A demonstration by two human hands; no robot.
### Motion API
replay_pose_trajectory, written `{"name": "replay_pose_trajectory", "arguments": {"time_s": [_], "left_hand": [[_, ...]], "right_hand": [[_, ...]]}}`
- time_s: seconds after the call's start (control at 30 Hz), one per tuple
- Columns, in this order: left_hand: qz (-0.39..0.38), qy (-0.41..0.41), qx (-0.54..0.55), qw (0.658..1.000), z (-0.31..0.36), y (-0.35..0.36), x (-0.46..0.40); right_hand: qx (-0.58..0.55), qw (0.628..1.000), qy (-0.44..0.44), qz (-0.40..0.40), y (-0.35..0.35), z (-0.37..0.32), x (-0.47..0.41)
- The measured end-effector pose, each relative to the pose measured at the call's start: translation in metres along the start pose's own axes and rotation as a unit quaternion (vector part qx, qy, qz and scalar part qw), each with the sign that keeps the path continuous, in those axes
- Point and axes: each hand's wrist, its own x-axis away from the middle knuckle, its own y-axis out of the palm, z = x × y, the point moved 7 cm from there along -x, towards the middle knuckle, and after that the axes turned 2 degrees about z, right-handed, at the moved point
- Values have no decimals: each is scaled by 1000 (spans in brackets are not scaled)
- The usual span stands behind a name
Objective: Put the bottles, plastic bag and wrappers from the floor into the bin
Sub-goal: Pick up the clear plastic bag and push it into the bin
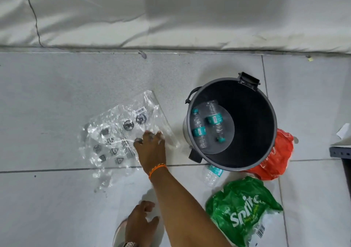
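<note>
Reaching down with the right hand (pixel 151 148) onto the clear plastic bag (pixel 121 132) on the floor tiles (pixel 47 98), fingers curled onto its right edge, can't tell if they've actually got a grip on it.

Left hand (pixel 141 222) hangs low near the bottom of the view, fingers loosely spread, holding nothing. Black bin (pixel 252 163) sits just right of the bag with two water bottles (pixel 214 120) inside. A third bottle (pixel 211 174) lies beside the bin's base, next to a green Sprite wrapper (pixel 241 208) and an orange wrapper (pixel 275 157).
</note>
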Motion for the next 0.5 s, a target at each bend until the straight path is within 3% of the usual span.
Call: {"name": "replay_pose_trajectory", "arguments": {"time_s": [0.13,0.2,0.33,0.5], "left_hand": [[25,-34,62,997,-14,-3,12],[42,-39,67,996,-20,-4,20],[45,-65,114,990,-13,-7,50],[73,-67,208,973,45,-15,87]], "right_hand": [[-25,998,-50,-1,-5,15,22],[-131,990,-48,-35,-24,24,36],[-376,926,-2,-26,-96,37,82],[-480,864,33,148,-218,130,154]]}}
